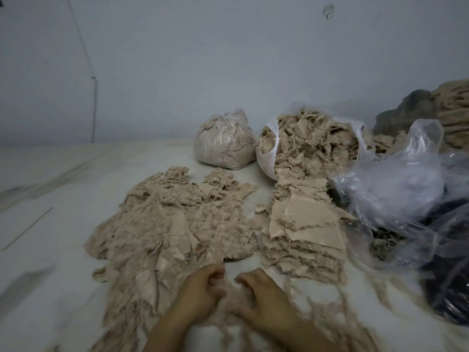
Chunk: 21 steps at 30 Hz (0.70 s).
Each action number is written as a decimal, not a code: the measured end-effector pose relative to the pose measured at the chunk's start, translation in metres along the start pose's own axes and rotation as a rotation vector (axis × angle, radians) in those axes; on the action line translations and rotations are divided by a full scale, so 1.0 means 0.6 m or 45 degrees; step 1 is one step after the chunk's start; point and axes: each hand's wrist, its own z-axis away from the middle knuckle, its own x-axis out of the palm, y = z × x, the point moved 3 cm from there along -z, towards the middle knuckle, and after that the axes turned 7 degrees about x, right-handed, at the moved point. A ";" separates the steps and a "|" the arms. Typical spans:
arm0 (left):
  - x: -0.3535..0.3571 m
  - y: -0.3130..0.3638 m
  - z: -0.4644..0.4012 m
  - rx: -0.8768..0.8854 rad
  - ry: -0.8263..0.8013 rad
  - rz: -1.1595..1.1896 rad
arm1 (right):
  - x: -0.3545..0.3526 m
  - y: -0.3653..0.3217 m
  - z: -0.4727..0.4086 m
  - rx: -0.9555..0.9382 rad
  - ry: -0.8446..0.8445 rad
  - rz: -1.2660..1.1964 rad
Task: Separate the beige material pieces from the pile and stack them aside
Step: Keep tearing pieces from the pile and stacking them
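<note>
A wide loose pile of beige material pieces [172,224] spreads over the white surface in the middle left. To its right lies a flatter stack of beige pieces [307,224], one on another. My left hand [203,288] and my right hand [261,293] are at the pile's near edge, close together, fingers curled. Both pinch the same blurred beige piece [228,301] between them.
An open white bag [266,158] spilling beige pieces lies behind the stack, with a tied clear bag [223,141] of scraps to its left. Crumpled clear plastic [396,184] and dark material [446,295] fill the right side. A pale wall stands behind.
</note>
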 end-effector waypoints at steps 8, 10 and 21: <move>0.020 -0.014 0.011 0.263 0.011 -0.211 | -0.027 0.049 0.039 0.192 0.182 -0.138; 0.029 -0.018 0.013 0.320 0.012 -0.291 | -0.040 0.063 0.060 0.188 0.157 -0.094; 0.020 0.024 0.031 0.228 0.138 0.174 | -0.082 0.046 0.091 0.075 0.353 0.055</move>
